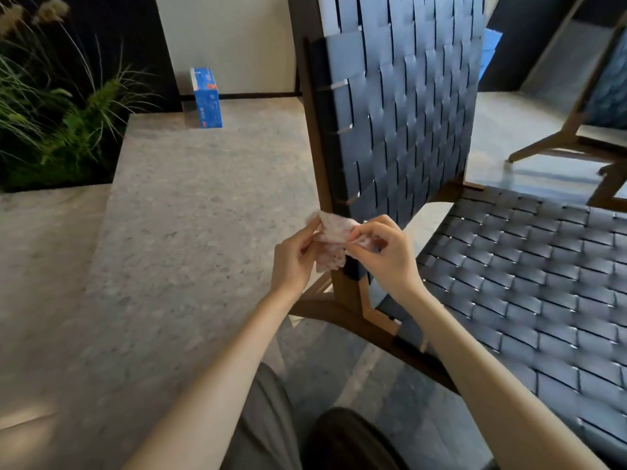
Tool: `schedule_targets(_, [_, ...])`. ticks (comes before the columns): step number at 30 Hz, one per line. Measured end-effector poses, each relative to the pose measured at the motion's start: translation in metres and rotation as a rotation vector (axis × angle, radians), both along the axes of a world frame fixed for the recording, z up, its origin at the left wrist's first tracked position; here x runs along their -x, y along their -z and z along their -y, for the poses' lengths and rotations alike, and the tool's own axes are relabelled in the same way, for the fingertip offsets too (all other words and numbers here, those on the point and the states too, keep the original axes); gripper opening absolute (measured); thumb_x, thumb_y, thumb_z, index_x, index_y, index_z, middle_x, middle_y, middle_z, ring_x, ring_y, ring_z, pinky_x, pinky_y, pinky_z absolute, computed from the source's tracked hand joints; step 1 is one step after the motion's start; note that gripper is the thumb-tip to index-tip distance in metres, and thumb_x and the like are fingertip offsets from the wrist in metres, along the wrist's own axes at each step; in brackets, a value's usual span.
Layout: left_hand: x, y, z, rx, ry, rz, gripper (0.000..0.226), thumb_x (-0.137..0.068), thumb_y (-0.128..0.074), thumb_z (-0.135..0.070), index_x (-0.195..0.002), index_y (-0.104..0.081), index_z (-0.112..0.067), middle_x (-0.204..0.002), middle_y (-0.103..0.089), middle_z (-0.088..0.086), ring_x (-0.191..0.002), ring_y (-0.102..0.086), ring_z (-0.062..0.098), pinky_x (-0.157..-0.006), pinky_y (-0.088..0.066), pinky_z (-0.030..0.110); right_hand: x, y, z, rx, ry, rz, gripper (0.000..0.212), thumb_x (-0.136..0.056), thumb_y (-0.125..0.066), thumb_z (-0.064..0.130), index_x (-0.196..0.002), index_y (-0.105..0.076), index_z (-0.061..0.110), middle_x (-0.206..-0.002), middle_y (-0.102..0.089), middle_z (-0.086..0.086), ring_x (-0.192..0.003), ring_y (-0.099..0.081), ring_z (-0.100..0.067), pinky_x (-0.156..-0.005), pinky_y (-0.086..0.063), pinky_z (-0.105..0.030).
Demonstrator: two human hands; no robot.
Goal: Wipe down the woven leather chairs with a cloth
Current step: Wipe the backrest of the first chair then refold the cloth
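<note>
Holding the cloth (334, 234) up between both hands, the person faces the chair (400, 113) from its side. The cloth hangs in the air just in front of the lower left corner of the chair's back, not touching the weave. The left hand (293, 257) has its fingers curled round the cloth's left edge. The right hand (388, 257) pinches the other side between thumb and forefinger, with the remaining fingers bent loosely behind. It looks as if the cloth is being folded or opened out for wiping, though I can't say which.

The cloth is small, thin and limp, so I'd judge it weighs next to nothing. It will crumple into whatever shape the fingers give it, and it's best wadded into a pad under flat fingers. The leather straps look smooth and slightly glossy. They may give a little under pressure, and the gaps between them could snag a loose corner. The seat (529, 286) stretches away to the right, dark and woven like the back.

On the floor (190, 215), a blue box (207, 96) stands against the far wall and a plant (51, 123) fills the far left corner. A 2nd chair (604, 96) sits at the far right.
</note>
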State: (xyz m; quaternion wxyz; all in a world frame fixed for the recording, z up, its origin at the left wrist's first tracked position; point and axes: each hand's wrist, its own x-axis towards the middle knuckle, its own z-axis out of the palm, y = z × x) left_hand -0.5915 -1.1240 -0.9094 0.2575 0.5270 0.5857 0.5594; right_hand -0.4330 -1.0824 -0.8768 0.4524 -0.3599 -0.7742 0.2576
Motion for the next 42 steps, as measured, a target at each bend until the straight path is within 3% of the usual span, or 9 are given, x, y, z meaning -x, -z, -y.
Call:
schedule_targets(12, [-0.021,0.037,0.013,0.107,-0.013,0.037,0.038,-0.097,-0.051,-0.006,-0.135,-0.053,-0.013,-0.119,-0.052,-0.012,-0.110,-0.052,0.004,-0.086,-0.042,0.003,-0.019,0.030,0.014,0.076,0.024,0.029,0.016,-0.076,-0.079,0.019,-0.085,-0.070,0.029,-0.087,-0.060,0.011,-0.082,-0.056,-0.006,-0.069,-0.049,-0.011])
schedule_targets(17, [-0.029,0.060,0.023,0.191,0.022,-0.007,0.037,-0.098,-0.051,-0.008,-0.133,-0.054,-0.018,-0.124,-0.062,0.003,-0.115,-0.060,0.019,-0.095,-0.048,0.021,-0.039,0.055,0.023,0.120,0.046,0.190,0.012,-0.075,-0.081,0.018,-0.083,-0.075,0.025,-0.082,-0.063,0.009,-0.078,-0.058,-0.005,-0.069,-0.047,-0.013])
schedule_targets(21, [-0.038,0.086,0.034,0.320,0.077,-0.134,0.046,-0.098,-0.048,-0.005,-0.142,-0.046,-0.020,-0.127,-0.062,0.015,-0.116,-0.058,0.031,-0.088,-0.043,0.017,-0.061,0.089,0.040,0.208,0.163,0.444,0.008,-0.073,-0.082,0.030,-0.078,-0.077,0.033,-0.073,-0.059,0.020,-0.074,-0.047,-0.008,-0.068,-0.038,-0.029])
schedule_targets(26, [-0.050,0.087,0.040,0.343,0.006,-0.124,0.036,-0.102,-0.044,-0.015,-0.138,-0.050,-0.015,-0.131,-0.058,0.008,-0.124,-0.053,0.019,-0.077,-0.040,-0.003,-0.059,0.078,0.035,0.234,0.134,0.643,0.002,-0.077,-0.077,0.036,-0.079,-0.076,0.037,-0.073,-0.061,0.021,-0.080,-0.050,-0.010,-0.075,-0.040,-0.033])
schedule_targets(29, [-0.046,0.090,0.046,0.300,0.062,-0.280,0.040,-0.100,-0.049,-0.016,-0.140,-0.049,-0.015,-0.125,-0.062,0.004,-0.117,-0.059,0.015,-0.096,-0.047,0.019,-0.065,0.066,0.028,0.344,-0.009,0.650,0.004,-0.075,-0.078,0.033,-0.078,-0.076,0.033,-0.074,-0.065,0.020,-0.075,-0.059,0.000,-0.071,-0.049,-0.025])
schedule_targets(32, [-0.047,0.089,0.060,0.302,0.101,-0.342,0.032,-0.097,-0.054,-0.018,-0.128,-0.060,-0.011,-0.112,-0.070,0.004,-0.103,-0.067,0.014,-0.091,-0.054,0.027,-0.073,0.045,0.032,0.295,-0.018,0.570,0.010,-0.073,-0.081,0.025,-0.077,-0.072,0.027,-0.073,-0.060,0.017,-0.072,-0.052,0.005,-0.062,-0.036,-0.010])
schedule_targets(36, [-0.063,0.086,0.077,0.115,-0.023,-0.268,0.033,-0.089,-0.066,-0.029,-0.116,-0.068,-0.009,-0.099,-0.073,-0.001,-0.088,-0.069,0.007,-0.073,-0.057,0.018,-0.084,0.033,0.028,0.238,0.044,0.477,0.021,-0.072,-0.082,0.021,-0.087,-0.068,0.023,-0.085,-0.061,0.009,-0.076,-0.052,-0.005,-0.060,-0.036,-0.011])
schedule_targets(39, [-0.078,0.093,0.074,0.283,0.013,-0.162,0.034,-0.089,-0.067,-0.034,-0.113,-0.067,-0.010,-0.101,-0.069,-0.006,-0.091,-0.065,0.005,-0.071,-0.052,0.010,-0.081,0.049,0.022,0.143,0.126,0.648,0.013,-0.082,-0.074,0.019,-0.095,-0.074,0.021,-0.100,-0.058,0.003,-0.096,-0.046,-0.017,-0.072,-0.039,-0.024])
schedule_targets(42, [-0.093,0.091,0.064,0.545,0.146,0.323,0.041,-0.090,-0.060,-0.043,-0.118,-0.060,-0.013,-0.107,-0.066,-0.006,-0.101,-0.065,0.014,-0.082,-0.055,0.023,-0.075,0.072,0.024,0.085,0.091,0.765,0.020,-0.090,-0.064,0.020,-0.107,-0.074,0.015,-0.117,-0.063,-0.006,-0.108,-0.048,-0.025,-0.089,-0.046,-0.038])
